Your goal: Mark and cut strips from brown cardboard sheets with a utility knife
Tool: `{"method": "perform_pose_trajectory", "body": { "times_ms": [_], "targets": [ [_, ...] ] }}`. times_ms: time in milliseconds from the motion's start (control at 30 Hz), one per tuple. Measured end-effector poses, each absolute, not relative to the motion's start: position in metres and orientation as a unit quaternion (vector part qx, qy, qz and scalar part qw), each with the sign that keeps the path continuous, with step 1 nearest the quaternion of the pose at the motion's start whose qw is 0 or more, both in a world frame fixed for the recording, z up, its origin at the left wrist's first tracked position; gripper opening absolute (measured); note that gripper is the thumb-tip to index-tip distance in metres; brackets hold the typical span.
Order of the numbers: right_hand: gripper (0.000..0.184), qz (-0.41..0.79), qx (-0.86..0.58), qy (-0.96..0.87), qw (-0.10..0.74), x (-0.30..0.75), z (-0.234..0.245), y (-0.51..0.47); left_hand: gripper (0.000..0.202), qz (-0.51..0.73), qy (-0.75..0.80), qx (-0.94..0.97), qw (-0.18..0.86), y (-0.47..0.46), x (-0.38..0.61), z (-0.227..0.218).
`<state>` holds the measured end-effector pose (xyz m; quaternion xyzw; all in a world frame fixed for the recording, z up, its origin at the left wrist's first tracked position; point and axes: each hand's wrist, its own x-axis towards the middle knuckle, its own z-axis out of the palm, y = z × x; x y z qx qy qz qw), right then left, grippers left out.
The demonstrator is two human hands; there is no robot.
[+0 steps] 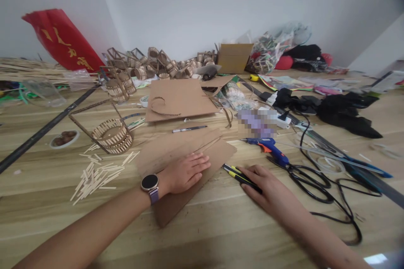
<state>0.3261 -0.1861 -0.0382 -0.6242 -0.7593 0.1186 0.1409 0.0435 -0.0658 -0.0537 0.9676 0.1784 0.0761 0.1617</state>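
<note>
My left hand (187,171), with a watch (149,183) on its wrist, lies flat on a piece of brown cardboard (176,208), fingers stretched out. To its right, my right hand (263,187) is closed around a black and yellow utility knife (235,173). The knife's tip points toward the cardboard's right edge. Just beyond the cardboard lies a pen (189,129). A blue glue gun (271,149) rests on the table past my right hand. On the left, a small wooden-slat basket (112,135) with a tall handle stands near a pile of thin sticks (94,178).
A larger cardboard sheet (179,96) lies farther back, with many small baskets (158,63) heaped behind it. Black scissors (311,180) and a looping cable (355,222) lie at right. A white power strip (276,117) and a bowl of brown balls (65,139) are also there.
</note>
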Motion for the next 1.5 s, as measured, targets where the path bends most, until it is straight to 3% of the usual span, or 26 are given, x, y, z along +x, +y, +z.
{"method": "perform_pose_trajectory", "body": {
  "times_ms": [1500],
  "targets": [
    [0.043, 0.126, -0.598, -0.779, 0.14, 0.311, -0.045, -0.183, 0.047, 0.086, 0.228, 0.96, 0.136, -0.063, 0.054, -0.058]
  ]
}}
